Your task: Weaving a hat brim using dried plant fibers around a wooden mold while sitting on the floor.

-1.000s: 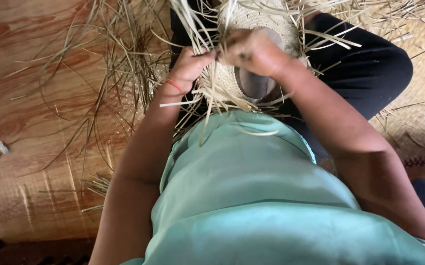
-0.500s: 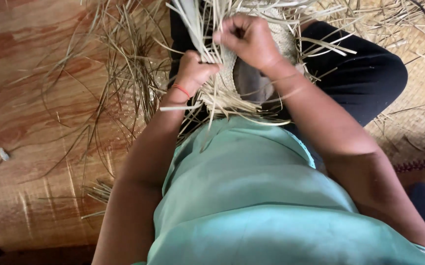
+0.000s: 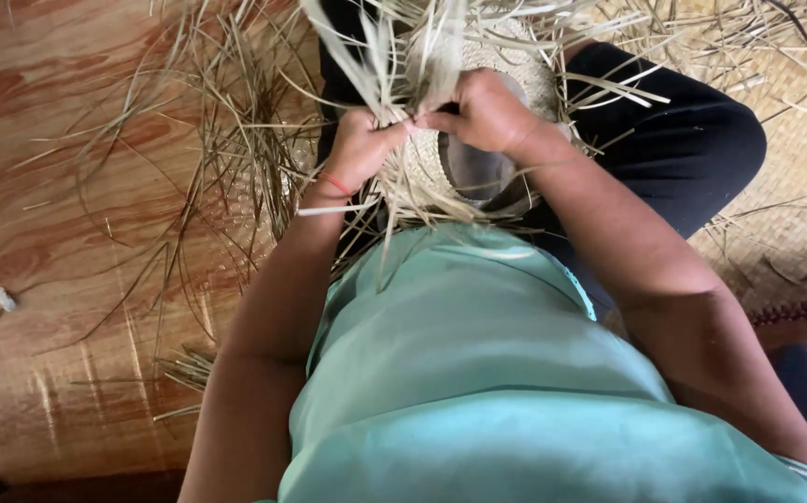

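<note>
Half-woven straw basket [image 3: 478,158] in the lap, round mouth facing up. Loose straw strips [image 3: 394,56] sticking up and away — long and thin. Left hand [image 3: 359,144] and right hand [image 3: 483,112] (side by side) pinched tight on strips. Wooden floor [image 3: 59,214] open at left.

The floor [image 3: 59,186] is smooth and reddish-brown, with a wood-grain pattern and soft light glinting off it toward the lower left. Loose dry straw strands [image 3: 226,168] lie scattered across it, with a small bundle [image 3: 184,368] nearer the bottom edge. A small pale scrap [image 3: 5,298] sits alone by the left edge. On the right lies a woven mat [image 3: 795,242] of tan strips, its lower edge trimmed with a dark patterned border [image 3: 800,310]. No walls, windows or furniture show.
</note>
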